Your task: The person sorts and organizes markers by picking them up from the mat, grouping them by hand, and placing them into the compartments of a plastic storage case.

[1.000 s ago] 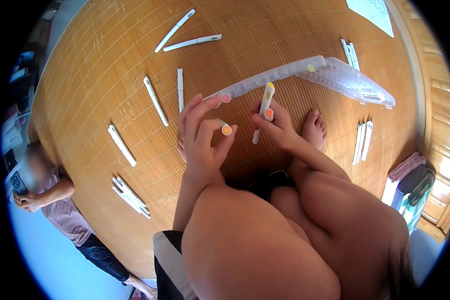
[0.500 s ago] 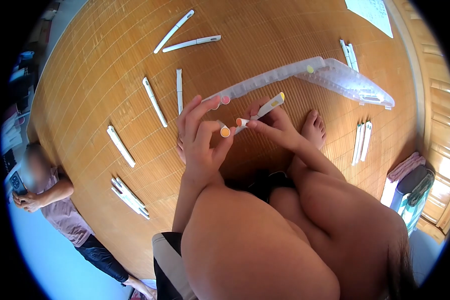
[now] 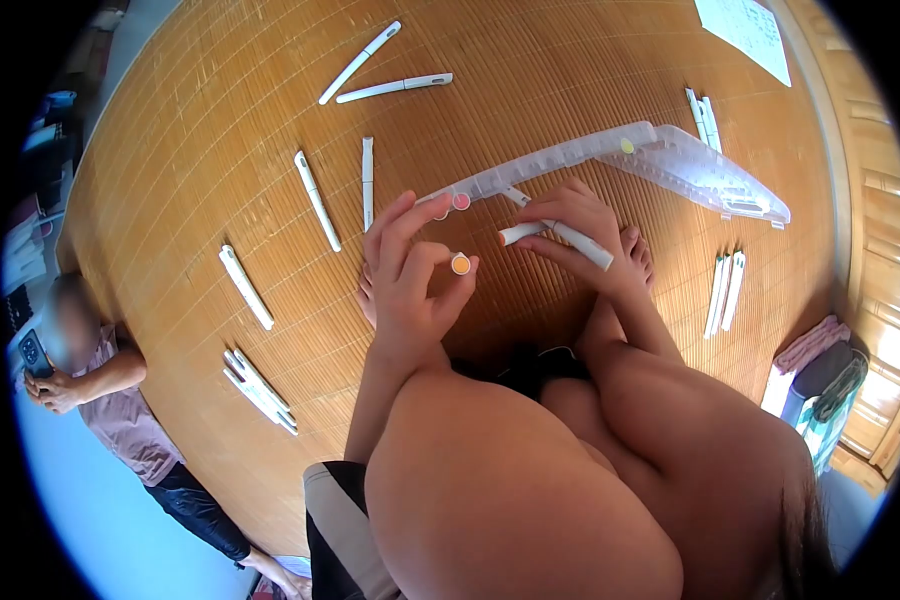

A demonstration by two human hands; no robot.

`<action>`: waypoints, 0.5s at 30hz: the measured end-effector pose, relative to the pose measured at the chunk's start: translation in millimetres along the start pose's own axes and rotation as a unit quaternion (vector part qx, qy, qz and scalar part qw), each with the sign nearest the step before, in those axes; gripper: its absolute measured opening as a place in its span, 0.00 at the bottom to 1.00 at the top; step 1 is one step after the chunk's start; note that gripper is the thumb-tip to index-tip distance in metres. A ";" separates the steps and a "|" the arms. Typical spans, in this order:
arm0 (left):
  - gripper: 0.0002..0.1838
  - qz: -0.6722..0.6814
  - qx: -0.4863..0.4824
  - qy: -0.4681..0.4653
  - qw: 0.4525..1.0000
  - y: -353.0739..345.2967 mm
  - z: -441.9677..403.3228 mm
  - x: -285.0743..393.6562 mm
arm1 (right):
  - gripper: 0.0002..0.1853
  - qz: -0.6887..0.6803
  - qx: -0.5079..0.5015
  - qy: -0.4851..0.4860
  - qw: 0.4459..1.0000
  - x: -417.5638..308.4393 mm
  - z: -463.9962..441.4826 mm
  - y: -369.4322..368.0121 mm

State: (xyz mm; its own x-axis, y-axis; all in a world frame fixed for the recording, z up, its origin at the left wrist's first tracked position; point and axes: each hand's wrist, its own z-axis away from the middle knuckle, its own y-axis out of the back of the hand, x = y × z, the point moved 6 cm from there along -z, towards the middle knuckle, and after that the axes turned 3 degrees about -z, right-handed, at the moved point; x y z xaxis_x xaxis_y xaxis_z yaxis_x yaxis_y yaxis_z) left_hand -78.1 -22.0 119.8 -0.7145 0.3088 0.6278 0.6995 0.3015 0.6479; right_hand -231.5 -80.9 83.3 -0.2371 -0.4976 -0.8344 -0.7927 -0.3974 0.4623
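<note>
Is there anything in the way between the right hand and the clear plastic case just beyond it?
Nothing visible: bare mat shows between the right hand and the clear plastic case. Only a white marker in that hand pokes out toward the case's edge; I can't tell if they touch.

So it's one cam worn on the wearer's head, looking forward and pretty steeply down. Lens is super wide, fisheye style, with black corners and a curved look to the mat [image 3: 530, 75]. Legs [image 3: 515, 480] are nearest, filling the bottom middle; the left hand [image 3: 405, 290] and right hand [image 3: 585, 212] sit farther out, around mid-frame. Far left even catches another person [image 3: 135, 430], far right some wood panels [image 3: 867, 140].
</note>
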 end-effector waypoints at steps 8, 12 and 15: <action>0.13 0.005 0.000 0.000 1.000 -0.1 1.1 -0.7 | 0.13 0.110 -0.038 0.056 0.992 -16.8 -5.0 -2.0; 0.11 0.009 0.013 0.002 1.000 1.4 0.2 -0.7 | 0.13 0.144 -0.044 0.064 0.987 -19.3 -6.6 -2.5; 0.11 0.019 0.011 -0.003 1.000 0.6 -0.8 -1.7 | 0.13 0.138 0.013 0.102 0.985 -24.1 -8.4 -5.7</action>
State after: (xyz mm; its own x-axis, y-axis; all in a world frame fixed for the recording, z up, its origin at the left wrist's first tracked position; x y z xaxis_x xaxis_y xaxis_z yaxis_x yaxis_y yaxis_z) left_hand -76.5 -23.0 119.4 -0.6874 0.3254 0.6494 0.7263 0.3097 0.6136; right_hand -216.6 -73.2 103.3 -0.3291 -0.7299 -0.5991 -0.7285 -0.2073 0.6529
